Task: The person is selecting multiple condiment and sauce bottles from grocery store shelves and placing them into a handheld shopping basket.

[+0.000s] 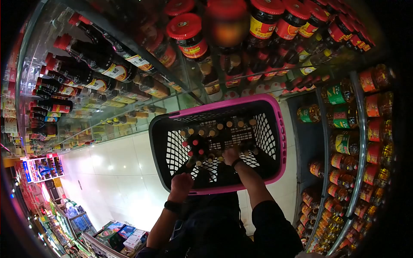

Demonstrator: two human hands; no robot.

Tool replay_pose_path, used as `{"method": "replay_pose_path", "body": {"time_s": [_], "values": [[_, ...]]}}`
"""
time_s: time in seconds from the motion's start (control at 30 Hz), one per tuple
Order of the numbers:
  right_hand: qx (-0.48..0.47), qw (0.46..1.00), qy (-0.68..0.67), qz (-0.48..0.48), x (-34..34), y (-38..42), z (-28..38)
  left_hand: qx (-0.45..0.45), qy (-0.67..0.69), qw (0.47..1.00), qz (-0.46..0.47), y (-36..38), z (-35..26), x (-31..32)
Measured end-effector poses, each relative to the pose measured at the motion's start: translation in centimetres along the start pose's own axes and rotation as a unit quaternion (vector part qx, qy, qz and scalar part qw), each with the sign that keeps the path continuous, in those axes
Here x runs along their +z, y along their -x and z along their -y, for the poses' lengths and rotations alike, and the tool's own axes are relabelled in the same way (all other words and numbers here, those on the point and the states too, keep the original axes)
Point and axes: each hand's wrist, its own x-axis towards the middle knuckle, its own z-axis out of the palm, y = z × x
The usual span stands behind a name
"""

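A black plastic basket with a pink rim point(223, 103) stands in front of me, its sides a lattice of holes. Inside it, several dark bottles stand upright; a group with red caps point(195, 142) is at the left, others with tan caps point(220, 126) run along the far side. My right hand point(231, 155) reaches down into the basket, fingers closed at the bottle tops in the middle. My left hand point(182, 184) is curled at the near left rim, beside a dark bottle point(190, 161); what its fingers hold is hidden.
Glass shelves with red-capped sauce bottles point(88, 58) and red-lidded jars point(185, 32) rise ahead and left. At the right, a rack with metal rails point(363, 142) holds oil bottles point(340, 116). Pale tiles point(116, 172) cover the floor. Boxes point(135, 238) lie at the lower left.
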Motion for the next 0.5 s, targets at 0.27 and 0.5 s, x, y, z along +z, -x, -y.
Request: {"method": "replay_pose_path", "body": {"time_s": [0.27, 0.5], "values": [[0.004, 0.98, -0.198, 0.0, 3.3, -2.5, 3.0, -0.151, 0.737, 0.658, -0.032, 1.0, 1.3, 0.4], [-0.054, 0.987, 0.068, 0.134, 0.2, -2.7, 4.5, -0.129, 0.703, 0.697, -0.048, 1.8, 0.3, -1.4]]}}
